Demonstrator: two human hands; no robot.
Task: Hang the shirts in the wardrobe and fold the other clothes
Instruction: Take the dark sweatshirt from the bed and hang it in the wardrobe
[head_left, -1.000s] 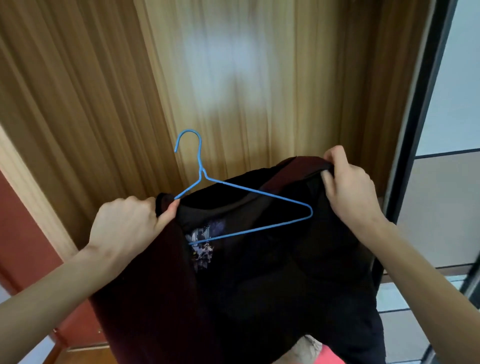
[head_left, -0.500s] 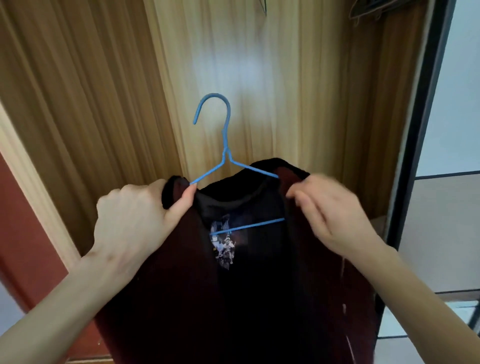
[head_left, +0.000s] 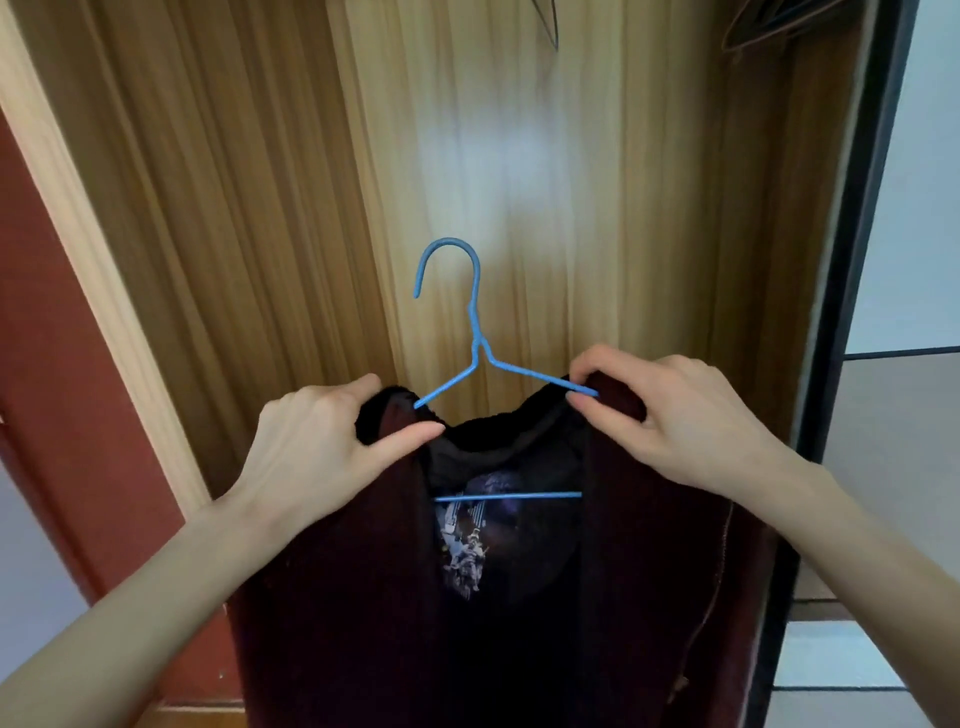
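A dark maroon shirt with a black inside and a printed picture hangs on a blue wire hanger in front of the open wardrobe. My left hand grips the shirt's left shoulder over the hanger arm. My right hand pinches the right shoulder where the hanger wire enters the cloth. The hook stands upright above the collar, free of any rail. The hanger's lower bar shows through the neck opening.
The wardrobe's wooden back panel fills the view ahead. Dark hangers show at the top right and another dark hanger at the top centre. A dark door frame runs down the right, a red-brown wall on the left.
The shirt now sits squarely on the hanger, both shoulders pulled over its arms. My right hand slid from the far right shoulder in to the collar. Hanger and shirt rose and turned upright.
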